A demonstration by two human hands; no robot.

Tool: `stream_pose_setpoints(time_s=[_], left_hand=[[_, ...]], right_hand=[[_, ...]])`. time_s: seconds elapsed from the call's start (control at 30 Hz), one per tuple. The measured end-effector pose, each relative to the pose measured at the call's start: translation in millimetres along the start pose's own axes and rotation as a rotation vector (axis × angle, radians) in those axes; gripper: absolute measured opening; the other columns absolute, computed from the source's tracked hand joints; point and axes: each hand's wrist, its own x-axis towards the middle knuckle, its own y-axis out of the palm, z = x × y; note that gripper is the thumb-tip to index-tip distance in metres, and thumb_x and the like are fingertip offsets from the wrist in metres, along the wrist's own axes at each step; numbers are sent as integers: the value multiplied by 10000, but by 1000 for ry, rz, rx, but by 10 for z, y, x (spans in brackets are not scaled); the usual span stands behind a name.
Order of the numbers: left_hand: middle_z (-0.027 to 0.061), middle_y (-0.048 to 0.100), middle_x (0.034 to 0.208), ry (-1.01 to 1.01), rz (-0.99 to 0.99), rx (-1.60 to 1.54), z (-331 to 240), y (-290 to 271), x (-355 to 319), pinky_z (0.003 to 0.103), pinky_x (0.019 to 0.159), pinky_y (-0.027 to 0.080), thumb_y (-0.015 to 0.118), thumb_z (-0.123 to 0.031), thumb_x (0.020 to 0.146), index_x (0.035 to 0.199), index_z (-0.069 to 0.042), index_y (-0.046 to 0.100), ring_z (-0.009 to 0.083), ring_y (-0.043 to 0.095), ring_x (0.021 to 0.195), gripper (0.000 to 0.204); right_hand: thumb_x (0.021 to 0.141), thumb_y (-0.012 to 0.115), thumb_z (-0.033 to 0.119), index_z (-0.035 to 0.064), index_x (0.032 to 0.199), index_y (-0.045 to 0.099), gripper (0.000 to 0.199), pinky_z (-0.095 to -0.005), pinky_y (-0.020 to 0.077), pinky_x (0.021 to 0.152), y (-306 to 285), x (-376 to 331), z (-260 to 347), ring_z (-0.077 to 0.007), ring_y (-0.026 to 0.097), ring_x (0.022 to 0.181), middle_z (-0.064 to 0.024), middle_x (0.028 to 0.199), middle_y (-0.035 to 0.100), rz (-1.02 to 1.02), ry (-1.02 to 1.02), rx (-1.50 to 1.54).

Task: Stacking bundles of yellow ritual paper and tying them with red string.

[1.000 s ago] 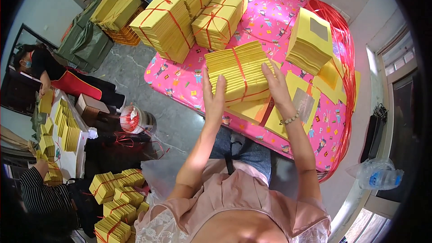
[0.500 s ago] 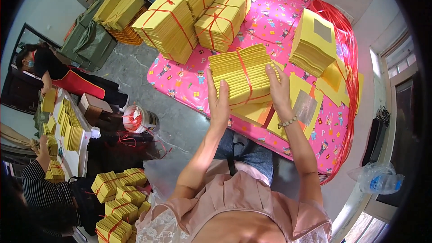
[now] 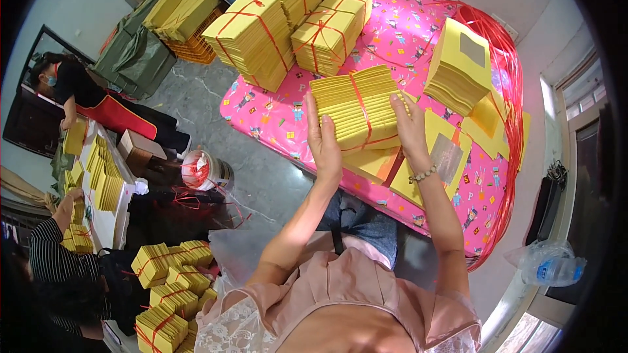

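Between my two hands is a bundle of yellow paper envelopes [image 3: 356, 112], tied with red plastic strap that crosses its top. My left hand [image 3: 323, 140] presses along its left side, thumb over the folded edges. On the opposite side my right hand [image 3: 410, 124] grips it, thumb on top, a beaded bracelet [image 3: 424, 174] at the wrist. Under and beside the bundle, flat yellow envelopes [image 3: 428, 186] lie on the pink patterned table cover [image 3: 278, 121]; one has a grey patch. Right of the bundle stands an untied stack of yellow envelopes [image 3: 460, 59].
Tall tied stacks [image 3: 252, 39] stand at the table's far left. Loose red strap [image 3: 507, 176] hangs along the right edge. At left, two people work at a white table [image 3: 111, 222] near a bucket [image 3: 206, 171]. Tied bundles [image 3: 173, 278] pile at lower left; a plastic bottle [image 3: 559, 268] lies right.
Both hands still hold the envelope bundle, hardly shifted. The whole view has moved slightly. At the white table, the striped-sleeved person's hand has moved up and right.
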Motion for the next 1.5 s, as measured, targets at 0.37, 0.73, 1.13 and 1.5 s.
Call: stream_pose_setpoints(time_s=[0.37,0.73,1.13,1.5], left_hand=[[166,210,1597,-32,-6,74,-80,41,21,332,1177,182,400,-142,1022,1551,-11,145,240,208,1471,602],[207,-85,1616,35,522,271,319,-623,269,410,1209,112,925,-414,568,1530,-68,-176,287,24,1503,1502],[167,395,1434,-106,321,1,349,-699,574,416,1098,373,867,-276,646,1533,-45,94,296,433,1319,1199],[71,568,1333,-747,114,-634,-393,333,1675,525,1043,347,691,-616,757,1365,-199,502,275,511,1222,761]], right_hand=[[1018,485,417,-84,1333,522,593,-323,364,1072,-79,0,-63,-237,510,1278,-185,1367,556,46,28,-45],[845,746,117,-1,1486,316,780,-355,335,1120,-444,-197,-188,-223,420,1356,-144,1473,435,417,-139,-115],[852,760,220,17,1432,443,692,-328,404,1033,-100,-3,325,-217,533,1219,-131,1313,558,250,-270,-152],[960,582,116,57,1357,520,407,-346,424,1030,-624,-53,805,-194,501,1267,-75,1361,529,117,-375,-165]])
